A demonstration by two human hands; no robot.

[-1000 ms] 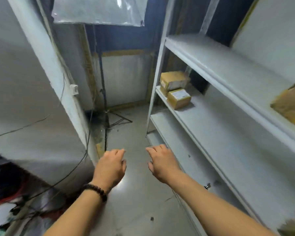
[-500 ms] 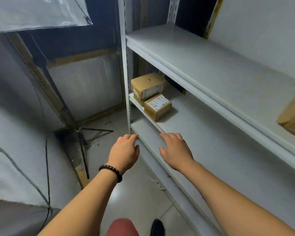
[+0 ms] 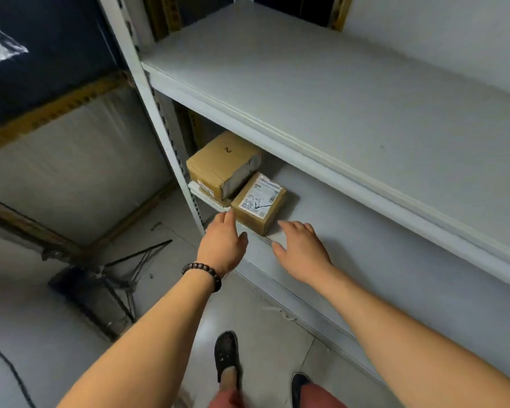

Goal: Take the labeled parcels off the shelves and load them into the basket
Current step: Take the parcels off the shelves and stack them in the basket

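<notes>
Filling the right side of the view, a grey metal shelving unit (image 3: 147,92) has a broad upper shelf (image 3: 336,98) with a middle shelf (image 3: 395,260) beneath it. A pale floor (image 3: 256,313) runs along its foot, and a dark tripod stand (image 3: 124,275) spreads its legs on the floor to the left, well apart from the shelves.

Both task parcels sit at the far left end of the middle shelf, close to the upright post. The larger parcel (image 3: 221,160) is a brown box with a handwritten "2" on top; it lies further back and rests on something flatter, of which only an edge shows. The smaller parcel (image 3: 259,204) is a brown box with a white printed label and black pen marks on top. It stands just in front of the larger one, touching it, near the shelf's front edge.

The left hand (image 3: 223,245) reaches in beside the smaller parcel's left corner. Its fingers (image 3: 229,217) are straight and loosely together, holding nothing, and whether the tips touch the box cannot be told. The right hand (image 3: 302,251) hovers over the shelf just beside the parcel's right corner, its fingers spread and relaxed, gripping nothing.

Two dark shoes (image 3: 226,354) show on the floor below, and a dark bead bracelet (image 3: 202,270) circles the left wrist.
</notes>
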